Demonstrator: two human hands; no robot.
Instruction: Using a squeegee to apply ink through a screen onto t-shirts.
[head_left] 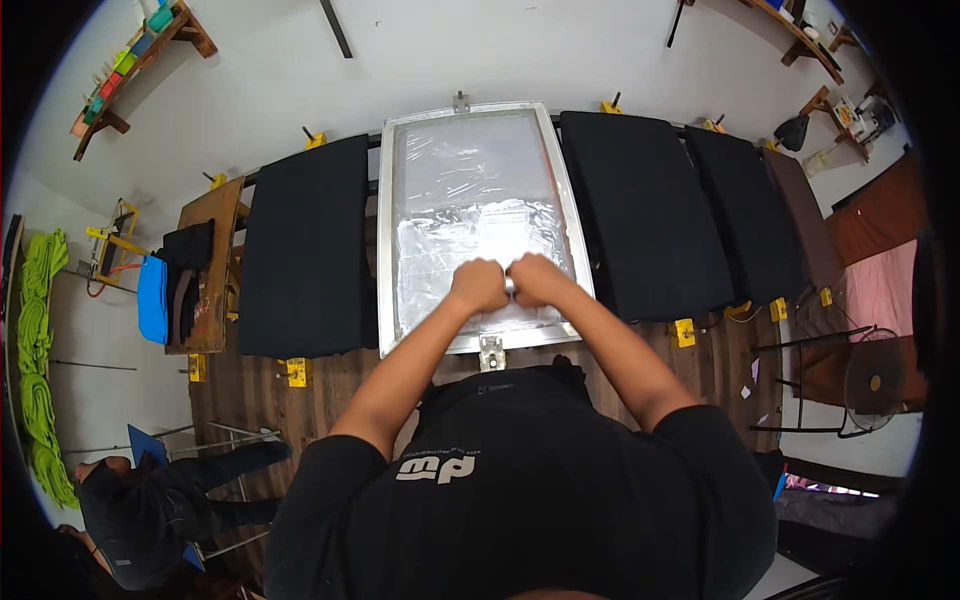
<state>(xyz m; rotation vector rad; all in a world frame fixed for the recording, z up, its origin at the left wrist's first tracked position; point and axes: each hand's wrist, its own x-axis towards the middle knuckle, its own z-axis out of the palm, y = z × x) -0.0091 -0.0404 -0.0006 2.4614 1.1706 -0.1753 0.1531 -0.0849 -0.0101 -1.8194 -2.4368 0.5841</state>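
Note:
In front of me lies a silver-framed printing screen (387, 290), held by a clamp (492, 354) at its near edge. Shiny, wrinkled clear film (440, 235) covers its mesh and throws back a bright glare. Over the near half of the screen my left hand (480, 285) and my right hand (540, 279) are closed into fists, side by side. A small silvery-white piece (510, 285) shows in the gap between them; its kind is hidden by the fingers. Whether the knuckles touch the film I cannot tell.
Black-covered boards (305, 245) flank the screen on both sides, with yellow clamps (297, 372) along their edges. A wooden board (205, 290) holds dark and blue cloths at left. Another person (170, 500) sits at lower left. A fan (875, 382) stands at right.

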